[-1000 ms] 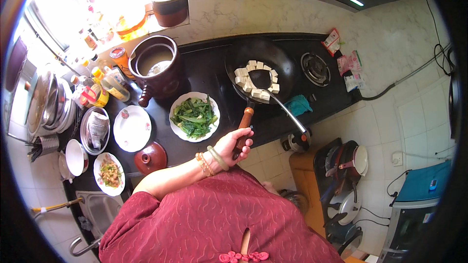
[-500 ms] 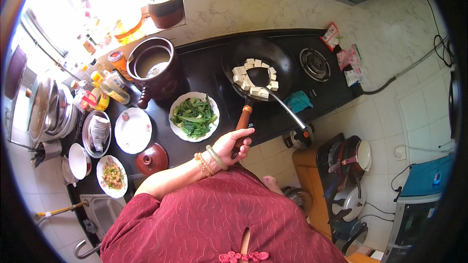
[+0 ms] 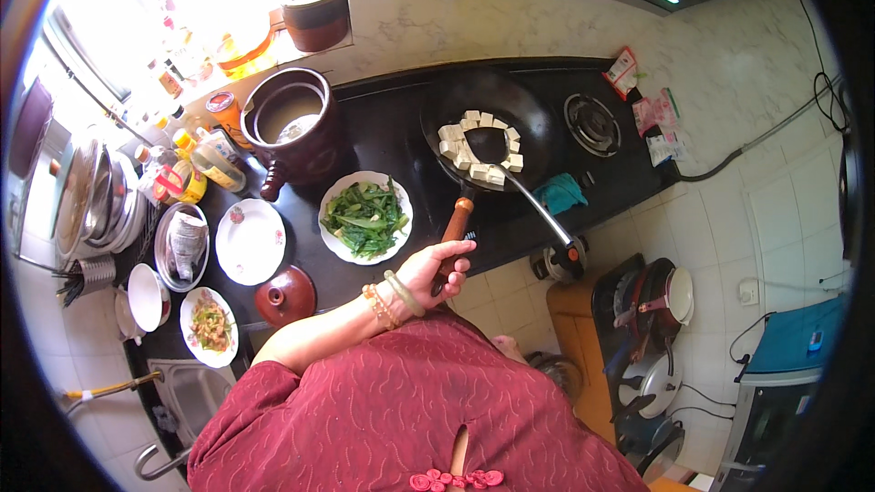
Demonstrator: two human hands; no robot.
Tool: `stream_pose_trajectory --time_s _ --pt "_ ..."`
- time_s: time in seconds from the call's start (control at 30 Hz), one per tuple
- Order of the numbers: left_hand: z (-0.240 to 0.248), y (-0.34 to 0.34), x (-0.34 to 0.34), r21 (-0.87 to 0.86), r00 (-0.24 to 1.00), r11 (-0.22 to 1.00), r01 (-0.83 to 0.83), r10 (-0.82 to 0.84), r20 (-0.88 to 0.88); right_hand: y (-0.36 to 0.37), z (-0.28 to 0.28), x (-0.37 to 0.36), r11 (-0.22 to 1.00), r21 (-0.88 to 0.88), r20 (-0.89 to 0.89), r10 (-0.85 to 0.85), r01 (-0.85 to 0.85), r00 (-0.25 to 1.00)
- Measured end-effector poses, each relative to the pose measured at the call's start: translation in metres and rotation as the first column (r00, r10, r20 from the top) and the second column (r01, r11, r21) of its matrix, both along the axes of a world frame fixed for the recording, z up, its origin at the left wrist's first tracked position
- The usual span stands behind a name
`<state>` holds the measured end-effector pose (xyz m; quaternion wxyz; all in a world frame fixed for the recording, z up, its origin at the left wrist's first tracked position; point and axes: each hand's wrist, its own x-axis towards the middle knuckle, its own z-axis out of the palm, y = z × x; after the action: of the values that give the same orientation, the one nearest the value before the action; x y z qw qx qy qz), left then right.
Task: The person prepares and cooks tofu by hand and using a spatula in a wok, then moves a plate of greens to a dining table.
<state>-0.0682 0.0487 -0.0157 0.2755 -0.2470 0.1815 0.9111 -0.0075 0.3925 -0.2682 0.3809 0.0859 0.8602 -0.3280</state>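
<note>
My left hand is wrapped round the brown wooden handle of a black wok. Inside the wok, white tofu cubes lie in a rough ring. A long-handled cooking utensil leans over the wok's near right rim; its dark head cannot be made out against the wok, and no hand touches it. My right hand is not recognizable; a bit of skin past the shirt's edge could be a hand or a foot. A plate of green leafy vegetables stands left of the wok handle.
On the left stand a brown clay pot, its lid, a flowered plate, fish in a metal bowl, a plate of sliced food and several bottles. A teal cloth and a burner are right.
The view has shifted very slightly. My left hand keeps its grip on the wok handle. Less of the patch of skin beside the shirt shows now. The tofu and utensil lie as before.
</note>
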Motion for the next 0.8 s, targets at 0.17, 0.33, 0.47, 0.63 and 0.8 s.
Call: stream_pose_trajectory --time_s 0.17,0.33,0.47,0.63,0.8 --pt "0.001 0.001 -0.001 0.008 1.000 1.000 0.007 -0.007 0.008 0.000 0.001 0.002 0.997 -0.006 0.040 -0.074 0.074 0.996" --pt "0.001 0.001 -0.001 0.045 1.000 0.999 0.005 -0.004 -0.009 0.003 -0.004 0.001 0.998 0.015 -0.014 0.055 -0.055 0.998" --pt "0.002 0.000 -0.001 0.031 1.000 0.999 0.007 -0.007 0.000 -0.004 0.005 -0.003 0.999 0.031 -0.009 0.042 -0.042 0.999" --pt "0.001 -0.001 -0.001 0.041 1.000 0.999 0.005 -0.005 -0.003 -0.008 0.013 -0.006 0.998 0.070 0.035 -0.005 0.002 0.999" --pt "0.000 -0.001 -0.002 0.012 1.000 1.000 0.021 -0.021 -0.006 -0.006 0.010 -0.008 0.996 0.086 0.082 0.003 -0.011 0.997"
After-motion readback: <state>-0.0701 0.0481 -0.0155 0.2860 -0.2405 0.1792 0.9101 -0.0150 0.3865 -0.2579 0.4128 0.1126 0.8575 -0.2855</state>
